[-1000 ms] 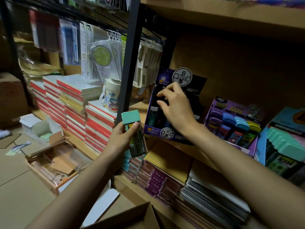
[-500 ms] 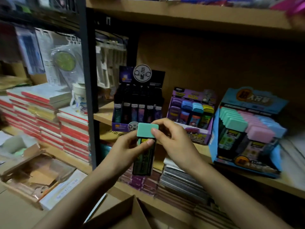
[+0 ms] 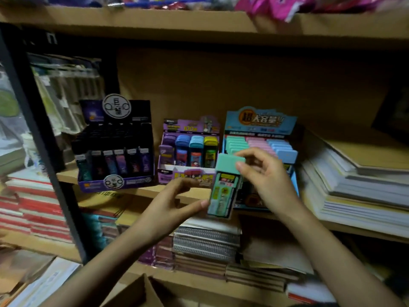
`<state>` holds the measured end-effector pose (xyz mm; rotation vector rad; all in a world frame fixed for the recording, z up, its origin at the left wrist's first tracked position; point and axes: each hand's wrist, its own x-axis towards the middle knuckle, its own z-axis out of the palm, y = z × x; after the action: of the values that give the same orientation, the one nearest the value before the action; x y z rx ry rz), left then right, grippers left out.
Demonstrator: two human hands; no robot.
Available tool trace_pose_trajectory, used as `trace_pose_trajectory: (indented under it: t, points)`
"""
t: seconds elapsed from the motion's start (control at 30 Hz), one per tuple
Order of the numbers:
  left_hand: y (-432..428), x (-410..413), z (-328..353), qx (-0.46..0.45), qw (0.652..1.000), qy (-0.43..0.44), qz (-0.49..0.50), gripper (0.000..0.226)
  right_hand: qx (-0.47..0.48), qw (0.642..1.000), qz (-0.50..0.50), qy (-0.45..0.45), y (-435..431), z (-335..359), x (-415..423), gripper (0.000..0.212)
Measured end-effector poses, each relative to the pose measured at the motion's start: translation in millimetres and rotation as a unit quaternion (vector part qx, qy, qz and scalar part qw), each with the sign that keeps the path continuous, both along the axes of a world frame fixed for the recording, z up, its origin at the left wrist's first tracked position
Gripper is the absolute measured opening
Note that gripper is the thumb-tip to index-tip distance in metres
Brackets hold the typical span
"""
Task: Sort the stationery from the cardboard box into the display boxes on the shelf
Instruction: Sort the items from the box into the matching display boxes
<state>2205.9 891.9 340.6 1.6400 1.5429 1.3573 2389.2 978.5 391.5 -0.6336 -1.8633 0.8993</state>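
Carton (image 3: 137, 293): nearest, flap only, below and left of blue box (image 3: 259, 122).
Left hand (image 3: 168, 209): fingers loosely spread, thumb tip touching lower end of case (image 3: 224, 189), likely to steady it.
Case: teal, upright, just before blue box's front.
Right hand (image 3: 265, 180): wrist bent, fingertips pinching the cap, probably aiming at the teal row, 1 of 3.
Purple box (image 3: 188, 127), black box (image 3: 115, 182): left of blue box.
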Motion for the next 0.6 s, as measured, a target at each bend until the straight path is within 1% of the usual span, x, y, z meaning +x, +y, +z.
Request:
trace_pose_trajectory:
  t: [0.03, 0.1, 0.17, 0.23, 0.3, 0.37, 0.53, 0.6]
  points:
    - [7, 5, -1, 0.006, 0.999, 0.029, 0.017, 0.064, 0.005, 0.999, -0.02, 0.031, 6, 3, 11, 0.024]
    - [21, 14, -5, 0.02, 0.996, 0.076, 0.05, 0.065, 0.018, 0.994, -0.059, 0.086, 15, 8, 29, 0.024]
    - [36, 23, -11, 0.026, 0.991, 0.109, 0.072, 0.06, 0.037, 0.99, -0.083, 0.108, 21, 9, 37, 0.024]
    - [49, 30, -17, 0.015, 0.989, 0.121, 0.082, 0.057, 0.049, 0.988, -0.097, 0.108, 25, 6, 34, 0.024]
    - [57, 36, -23, -0.004, 0.99, 0.114, 0.078, 0.052, 0.072, 0.988, -0.112, 0.078, 28, 1, 26, 0.02]
    - [61, 42, -28, -0.019, 0.993, 0.094, 0.067, 0.047, 0.115, 0.985, -0.125, 0.023, 30, -2, 20, 0.015]
    - [66, 46, -32, -0.022, 0.994, 0.084, 0.061, 0.045, 0.2, 0.968, -0.132, -0.073, 34, -6, 18, 0.02]
    - [67, 46, -31, -0.025, 0.995, 0.077, 0.059, 0.045, 0.208, 0.966, -0.128, -0.088, 35, -6, 19, 0.02]
